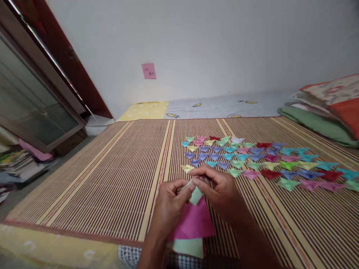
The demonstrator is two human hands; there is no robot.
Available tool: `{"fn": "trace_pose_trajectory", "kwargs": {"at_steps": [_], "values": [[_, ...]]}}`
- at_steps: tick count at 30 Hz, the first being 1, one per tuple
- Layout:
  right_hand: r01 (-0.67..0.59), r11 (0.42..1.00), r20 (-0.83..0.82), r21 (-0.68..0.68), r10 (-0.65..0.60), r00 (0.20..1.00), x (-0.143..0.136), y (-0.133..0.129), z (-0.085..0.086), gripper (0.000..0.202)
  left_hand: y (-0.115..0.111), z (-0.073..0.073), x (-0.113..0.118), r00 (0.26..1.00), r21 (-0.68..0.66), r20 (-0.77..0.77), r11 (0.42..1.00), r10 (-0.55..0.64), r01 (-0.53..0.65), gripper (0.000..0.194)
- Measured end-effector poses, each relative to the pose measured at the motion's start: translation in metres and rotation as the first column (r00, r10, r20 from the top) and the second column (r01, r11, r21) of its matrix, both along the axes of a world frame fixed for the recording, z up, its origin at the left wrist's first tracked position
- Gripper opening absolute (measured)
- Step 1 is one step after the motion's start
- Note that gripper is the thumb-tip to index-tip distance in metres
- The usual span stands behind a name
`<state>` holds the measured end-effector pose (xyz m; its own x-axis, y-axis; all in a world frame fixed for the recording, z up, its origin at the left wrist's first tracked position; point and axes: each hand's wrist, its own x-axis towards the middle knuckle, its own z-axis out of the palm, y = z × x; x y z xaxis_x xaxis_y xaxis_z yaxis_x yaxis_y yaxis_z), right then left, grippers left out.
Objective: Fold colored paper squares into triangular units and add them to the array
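Note:
A partly folded pale green paper (196,196) is held up between both hands, above a magenta sheet (195,222). My left hand (171,203) pinches its left side between thumb and fingers. At its upper right, my right hand (217,186) grips the paper with thumb and fingertips close to the left thumb. Under the magenta sheet another light green sheet (189,246) sticks out at the near edge. Several rows of small folded paper pieces in many colours, such as a red one (270,174), lie on the striped mat (112,186) beyond and right of my hands.
Folded cloths and a cushion (336,112) are piled at the back right. A pink note (149,71) is stuck on the wall. At the left stand a glass-panelled cabinet (36,97) and a stack of books (17,162).

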<state>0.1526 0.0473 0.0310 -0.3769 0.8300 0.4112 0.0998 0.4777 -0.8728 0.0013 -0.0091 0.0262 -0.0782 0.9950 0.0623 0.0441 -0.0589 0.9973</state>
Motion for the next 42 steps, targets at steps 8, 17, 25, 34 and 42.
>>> {"fn": "trace_pose_trajectory", "kwargs": {"at_steps": [8, 17, 25, 34, 42], "values": [[-0.046, 0.998, -0.020, -0.033, 0.045, 0.999, -0.004, 0.002, -0.007, 0.016, 0.001, -0.006, -0.002, 1.000, -0.010, -0.014, 1.000, 0.008, -0.008, 0.030], [-0.096, 0.975, -0.109, -0.200, 0.076, 0.991, -0.004, 0.010, -0.015, 0.021, -0.002, 0.006, -0.014, 0.992, 0.038, 0.117, 0.998, -0.057, 0.052, 0.013], [-0.120, 0.963, -0.153, -0.243, 0.084, 0.985, -0.007, 0.009, -0.016, 0.019, -0.004, 0.004, -0.014, 0.998, 0.001, 0.046, 0.999, -0.053, 0.053, 0.014], [-0.074, 0.967, -0.185, -0.243, 0.029, 0.982, -0.004, 0.009, -0.014, 0.022, 0.001, -0.002, -0.022, 0.983, -0.020, 0.162, 0.996, 0.089, -0.087, 0.020], [-0.131, 0.991, -0.080, -0.034, 0.128, 0.989, 0.005, 0.008, -0.006, 0.018, 0.002, -0.012, -0.036, 0.933, -0.029, 0.351, 0.997, 0.076, -0.070, 0.033]]}}
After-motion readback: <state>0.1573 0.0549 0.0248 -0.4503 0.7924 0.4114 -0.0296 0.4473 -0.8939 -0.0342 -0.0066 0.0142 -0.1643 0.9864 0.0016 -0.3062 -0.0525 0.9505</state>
